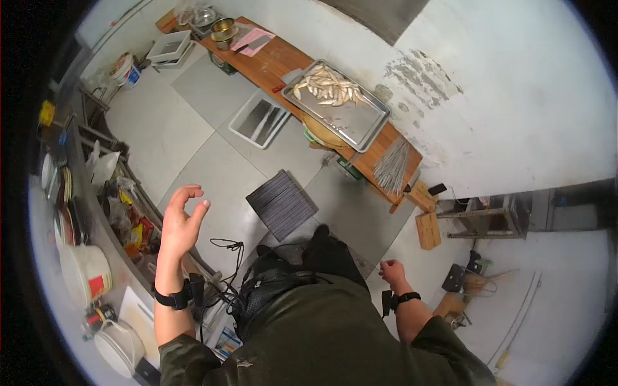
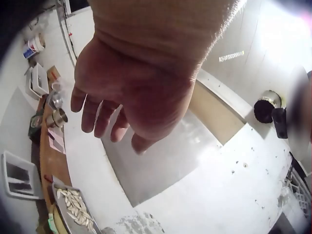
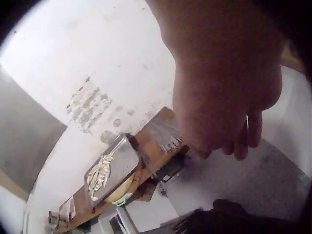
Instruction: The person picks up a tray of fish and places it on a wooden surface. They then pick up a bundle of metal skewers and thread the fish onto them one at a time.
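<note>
My left hand (image 1: 182,222) is raised in the air at the left of the head view, thumb and fingers loosely bent apart, holding nothing. In the left wrist view its palm and relaxed fingers show against the wall. Lower and to the right, beside my leg, hangs my right hand (image 1: 393,273) with loosely curled fingers and nothing in them. A metal tray (image 1: 351,120) lies on a long wooden bench (image 1: 261,69) ahead, away from both hands. Small pale fish (image 1: 328,85) are heaped at one end of it. Thin metal skewers (image 1: 394,168) lie spread to its right.
A dark slatted stool (image 1: 282,204) stands on the floor before my feet. Behind it is a white bin (image 1: 239,122) with dark and pale strips inside. Metal pots (image 1: 223,29) and a pink sheet (image 1: 262,46) occupy the bench's far end. A cluttered counter (image 1: 132,248) runs along the left.
</note>
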Motion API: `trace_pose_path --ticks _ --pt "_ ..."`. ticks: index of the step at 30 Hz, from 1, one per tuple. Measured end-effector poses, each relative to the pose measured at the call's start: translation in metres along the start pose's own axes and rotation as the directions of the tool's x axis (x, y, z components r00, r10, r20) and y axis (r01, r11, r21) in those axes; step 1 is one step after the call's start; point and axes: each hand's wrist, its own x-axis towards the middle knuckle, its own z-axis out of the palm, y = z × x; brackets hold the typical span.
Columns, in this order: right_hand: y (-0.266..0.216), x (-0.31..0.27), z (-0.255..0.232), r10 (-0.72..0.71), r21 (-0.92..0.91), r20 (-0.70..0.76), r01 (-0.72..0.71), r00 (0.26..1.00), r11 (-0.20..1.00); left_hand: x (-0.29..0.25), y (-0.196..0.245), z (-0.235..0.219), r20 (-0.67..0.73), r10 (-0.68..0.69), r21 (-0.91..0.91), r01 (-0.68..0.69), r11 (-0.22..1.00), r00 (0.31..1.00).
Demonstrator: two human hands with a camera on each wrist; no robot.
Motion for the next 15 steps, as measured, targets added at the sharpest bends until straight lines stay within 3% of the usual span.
trace_pose_path --ticks 1,2,3,5,11,15 --pt "-0.003 -0.010 -0.001 0.082 0.122 0.041 -0.086 0.996 0.989 0.013 0.005 0.008 0.018 0.005 0.000 -0.005 1.000 1.000" --pt "0.017 0.001 -0.001 0.088 0.014 0.061 -0.089 0.994 0.996 0.025 0.011 0.015 0.058 0.025 0.003 -0.025 1.000 0.998" --pt "0.016 -0.002 -0.002 0.102 0.020 0.064 -0.103 0.993 0.994 0.039 0.019 0.024 0.097 0.044 0.008 -0.045 0.999 0.994" --pt "0.010 -0.011 -0.002 0.208 0.226 0.068 -0.218 0.976 0.949 0.063 0.040 0.039 0.149 0.038 0.004 -0.039 0.999 0.988" --pt "0.067 0.098 0.004 0.241 0.398 0.196 -0.301 0.951 0.866 0.141 0.126 0.084 0.212 0.096 0.176 -0.135 0.975 0.973" --pt "0.030 0.123 -0.055 0.261 0.508 0.157 -0.304 0.953 0.806 0.191 0.188 0.112 0.211 0.154 0.218 -0.200 0.955 0.965"
